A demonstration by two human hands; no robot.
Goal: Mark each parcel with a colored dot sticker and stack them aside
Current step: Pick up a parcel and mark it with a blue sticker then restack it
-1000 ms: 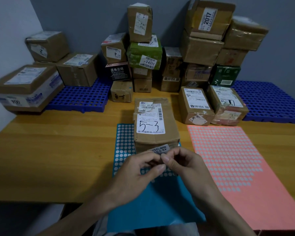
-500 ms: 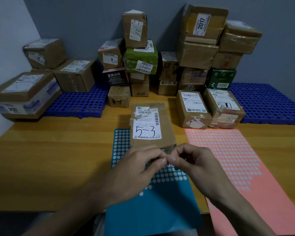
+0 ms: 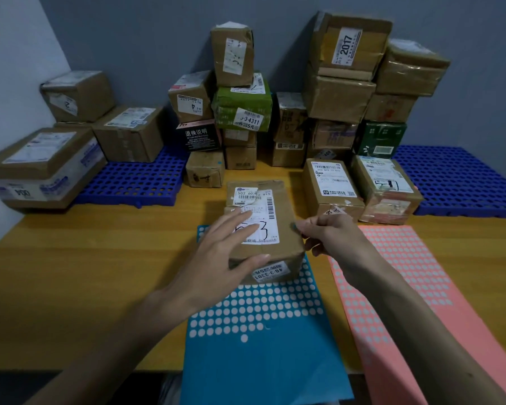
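Cardboard parcel (image 3: 278,197) lies under left hand (image 3: 219,252), beside right hand (image 3: 329,233).

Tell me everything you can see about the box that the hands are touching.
It is a brown cardboard box lying flat on the blue sticker sheet. A white label on top has barcodes and big handwriting that ends in a 3. A smaller label on the front shows numbers upside down. The left hand rests on top with straight fingers, its thumb along the front edge. The right hand touches the box's right edge with its fingertips.
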